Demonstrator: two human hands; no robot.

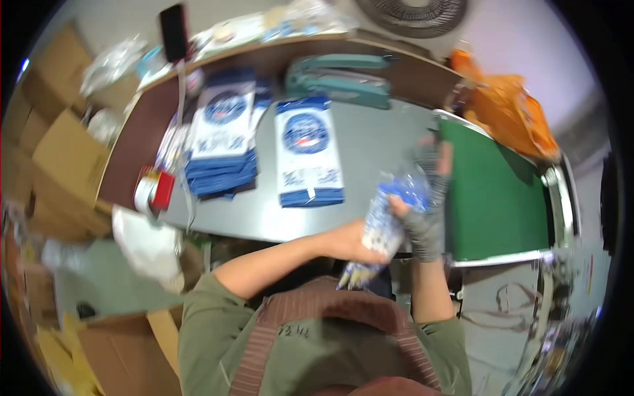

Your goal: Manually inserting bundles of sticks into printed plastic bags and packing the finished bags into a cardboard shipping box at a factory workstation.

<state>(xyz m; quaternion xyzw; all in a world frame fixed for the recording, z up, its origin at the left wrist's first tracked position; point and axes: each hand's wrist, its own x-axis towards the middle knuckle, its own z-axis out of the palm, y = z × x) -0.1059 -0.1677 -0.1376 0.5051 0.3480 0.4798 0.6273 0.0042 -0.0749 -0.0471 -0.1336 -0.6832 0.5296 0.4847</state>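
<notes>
Lots of cardboard boxes [59, 155] are stacked at the far left, and a tape roll [153, 189] in a red holder is parked on the grey table [376, 142] edge just beside them. A white bag [148, 244] is slumped below that edge. Further right, a pile of blue-and-white bags [223, 142] is laid on the table, and a single flat one [308, 155] is set next to it, not touching. A teal sealer [343, 79] is seen behind those, near the back rim.

Then the hands, both raised just in front of the table's near edge. A crinkly blue-and-white packet [386, 221] is clamped in the bare left hand [350, 241], fingers wrapped round its lower half, thumb on top. The packet's upper end is pinched by the gloved right hand [426, 198], fingers closed on it, so it's held by both at once, tilted up to the right. It's blurred, so the contents can't be made out.

A green belt [495, 191] is run just right of the hands, and an orange bag [512, 109] is bunched up behind it
</notes>
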